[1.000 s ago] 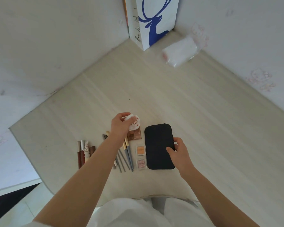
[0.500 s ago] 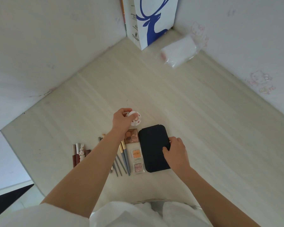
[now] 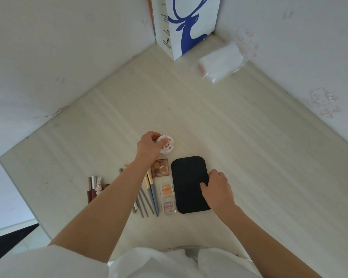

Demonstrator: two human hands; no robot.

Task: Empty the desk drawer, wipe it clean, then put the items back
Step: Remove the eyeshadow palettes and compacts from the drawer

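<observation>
The left hand (image 3: 149, 147) curled its grip round a small round white jar (image 3: 166, 145) on the tabletop (image 3: 249, 157), while the right hand's (image 3: 217, 189) fingers held the black case's (image 3: 187, 183) edge.

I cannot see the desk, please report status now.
Left hand grips round white compact. Right hand holds black case edge. Nothing blocking.
</observation>
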